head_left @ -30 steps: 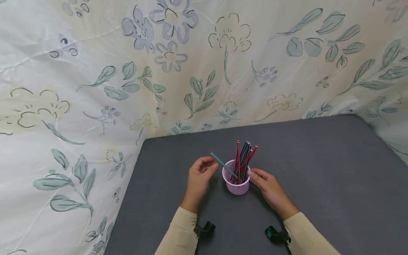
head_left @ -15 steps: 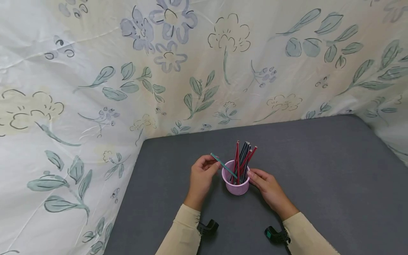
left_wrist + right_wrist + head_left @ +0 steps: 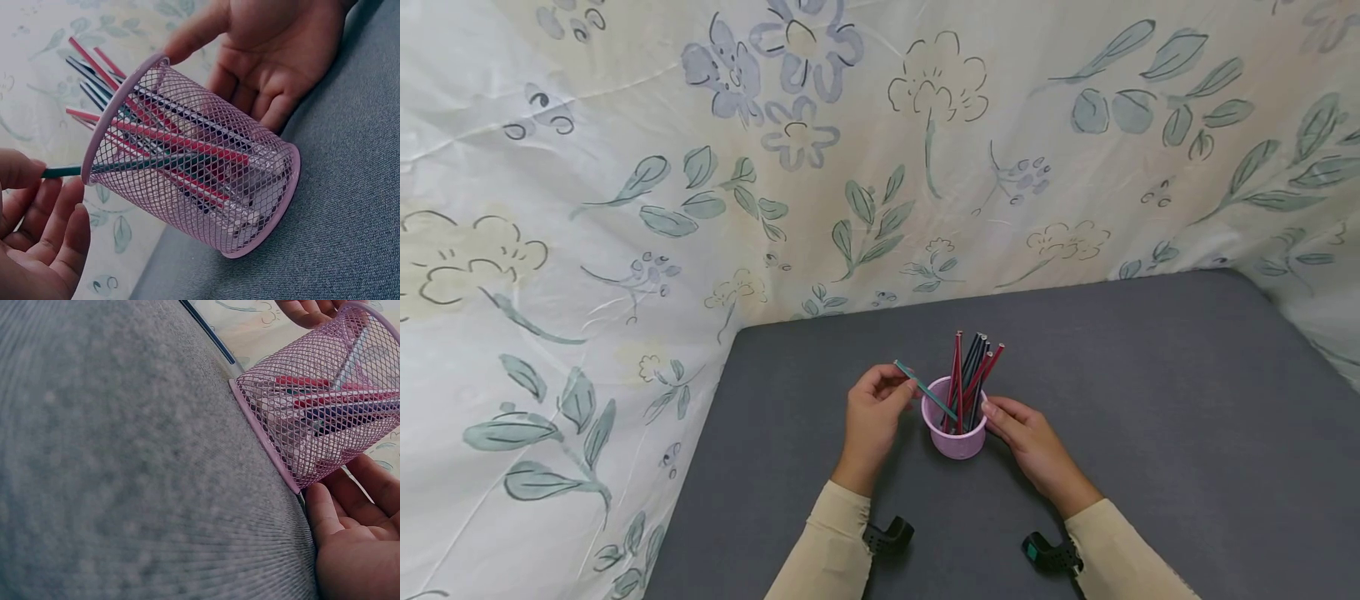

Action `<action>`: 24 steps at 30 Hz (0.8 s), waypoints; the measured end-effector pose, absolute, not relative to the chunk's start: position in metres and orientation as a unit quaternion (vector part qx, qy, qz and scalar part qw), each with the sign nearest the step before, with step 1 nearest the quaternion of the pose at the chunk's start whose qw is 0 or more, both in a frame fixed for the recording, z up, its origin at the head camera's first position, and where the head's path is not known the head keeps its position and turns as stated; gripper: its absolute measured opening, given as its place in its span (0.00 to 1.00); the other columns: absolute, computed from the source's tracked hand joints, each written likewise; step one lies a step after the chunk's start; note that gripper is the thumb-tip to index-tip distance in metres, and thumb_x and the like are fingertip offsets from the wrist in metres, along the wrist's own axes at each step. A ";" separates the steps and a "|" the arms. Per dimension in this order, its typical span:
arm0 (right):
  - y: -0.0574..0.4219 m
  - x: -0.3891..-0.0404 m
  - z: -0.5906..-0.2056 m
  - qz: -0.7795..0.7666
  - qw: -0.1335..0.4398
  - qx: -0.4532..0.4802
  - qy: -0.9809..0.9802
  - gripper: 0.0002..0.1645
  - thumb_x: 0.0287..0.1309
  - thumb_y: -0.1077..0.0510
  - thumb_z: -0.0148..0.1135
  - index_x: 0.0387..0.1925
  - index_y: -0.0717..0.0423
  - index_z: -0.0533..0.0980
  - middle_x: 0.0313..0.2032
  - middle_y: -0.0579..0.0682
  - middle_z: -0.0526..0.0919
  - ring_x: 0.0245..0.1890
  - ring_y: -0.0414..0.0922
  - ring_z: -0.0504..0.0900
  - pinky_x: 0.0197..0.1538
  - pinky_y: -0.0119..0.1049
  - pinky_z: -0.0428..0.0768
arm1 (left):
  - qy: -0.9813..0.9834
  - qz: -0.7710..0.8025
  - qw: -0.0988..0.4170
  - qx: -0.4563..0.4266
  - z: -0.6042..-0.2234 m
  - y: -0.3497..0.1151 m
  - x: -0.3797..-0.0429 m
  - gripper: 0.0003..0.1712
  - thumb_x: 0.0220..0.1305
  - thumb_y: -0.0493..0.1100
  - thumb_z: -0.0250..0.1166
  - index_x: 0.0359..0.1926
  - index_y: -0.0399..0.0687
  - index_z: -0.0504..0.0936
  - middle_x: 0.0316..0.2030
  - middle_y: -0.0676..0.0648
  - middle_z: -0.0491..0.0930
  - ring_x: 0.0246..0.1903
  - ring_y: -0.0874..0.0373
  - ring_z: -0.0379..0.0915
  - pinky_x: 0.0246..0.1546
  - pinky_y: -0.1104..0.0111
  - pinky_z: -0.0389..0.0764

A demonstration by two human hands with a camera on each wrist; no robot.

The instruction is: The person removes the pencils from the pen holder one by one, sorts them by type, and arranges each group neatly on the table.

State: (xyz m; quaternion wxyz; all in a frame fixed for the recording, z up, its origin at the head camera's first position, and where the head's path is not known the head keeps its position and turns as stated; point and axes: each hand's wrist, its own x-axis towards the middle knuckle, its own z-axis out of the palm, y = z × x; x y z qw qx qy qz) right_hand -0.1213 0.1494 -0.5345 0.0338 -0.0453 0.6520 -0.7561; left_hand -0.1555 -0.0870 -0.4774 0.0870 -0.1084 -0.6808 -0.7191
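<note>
A pink mesh pencil cup (image 3: 958, 447) stands upright on the grey table, with several red pencils (image 3: 206, 144) and dark pencils (image 3: 974, 357) leaning in it. One green pencil (image 3: 62, 171) slants out over the cup's left rim. My left hand (image 3: 874, 421) pinches its outer end between thumb and fingers; its lower end is inside the mesh. On the other side, my right hand (image 3: 1036, 446) holds the cup, its thumb at the rim and its fingers along the wall. In the right wrist view the right fingers (image 3: 353, 494) lie close to the cup's base.
The dark grey tabletop (image 3: 1187, 400) spreads around the cup. Behind and to the left hangs a pale floral cloth (image 3: 820, 233). Black wrist bands (image 3: 891, 536) sit on both forearms, over beige sleeves (image 3: 827, 542).
My left hand has moved slightly right and up to the green pencil and now pinches its outer end. The right hand and the cup have hardly moved.
</note>
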 end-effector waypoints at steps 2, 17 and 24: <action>0.149 -0.121 -0.535 -0.756 0.033 -0.046 0.652 0.27 0.85 0.59 0.54 0.68 0.81 0.72 0.66 0.71 0.77 0.58 0.35 0.82 0.62 0.29 0.77 | -0.680 -0.719 0.091 -0.110 -0.477 -0.087 -0.155 0.08 0.72 0.30 0.71 0.48 0.30 0.85 0.41 0.40 0.87 0.35 0.51 0.86 0.36 0.58 0.87; 0.150 -0.121 -0.535 -0.756 0.038 -0.041 0.652 0.27 0.84 0.59 0.54 0.68 0.81 0.71 0.66 0.71 0.76 0.58 0.34 0.82 0.61 0.28 0.77 | -0.661 -0.734 0.108 -0.113 -0.468 -0.092 -0.152 0.09 0.72 0.30 0.71 0.50 0.31 0.84 0.47 0.34 0.84 0.40 0.41 0.86 0.37 0.63 0.88; 0.149 -0.121 -0.536 -0.757 0.033 -0.045 0.651 0.27 0.84 0.59 0.54 0.68 0.82 0.71 0.66 0.72 0.77 0.58 0.34 0.82 0.61 0.28 0.77 | -0.647 -0.743 0.129 -0.118 -0.463 -0.095 -0.153 0.10 0.72 0.28 0.70 0.51 0.28 0.83 0.49 0.29 0.82 0.39 0.34 0.85 0.40 0.59 0.89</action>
